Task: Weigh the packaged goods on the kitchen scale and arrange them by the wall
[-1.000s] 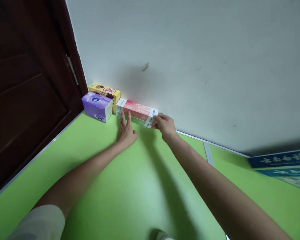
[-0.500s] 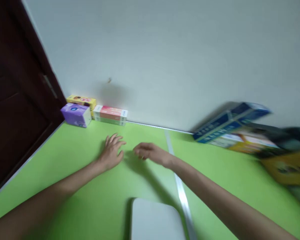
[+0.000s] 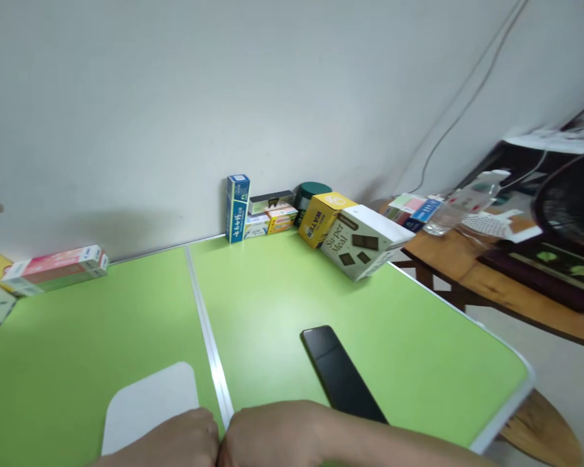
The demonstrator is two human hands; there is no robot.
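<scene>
My left hand [image 3: 185, 438] and my right hand [image 3: 272, 431] are side by side at the bottom edge of the view, touching or nearly so. Both look bent at the wrist, and their fingers are hidden below the frame. Under and behind my left hand lies a white rounded flat object [image 3: 150, 402]. Right of centre, a black phone [image 3: 343, 376] lies on the green table [image 3: 253, 305], its lower end behind my right forearm. A metal seam [image 3: 207, 331] runs down the table to my hands.
Along the wall stand a pink box [image 3: 58, 269], a blue upright box [image 3: 237, 207], small boxes [image 3: 282, 219], a yellow box [image 3: 321, 217] and a Super Meal box [image 3: 363, 240]. A wooden table [image 3: 467, 272] at right holds a plastic bottle [image 3: 467, 204].
The view has swung right, bringing the phone and wooden table into sight. My hands have come from mid-table to the bottom edge, close together. The blue box now appears upright.
</scene>
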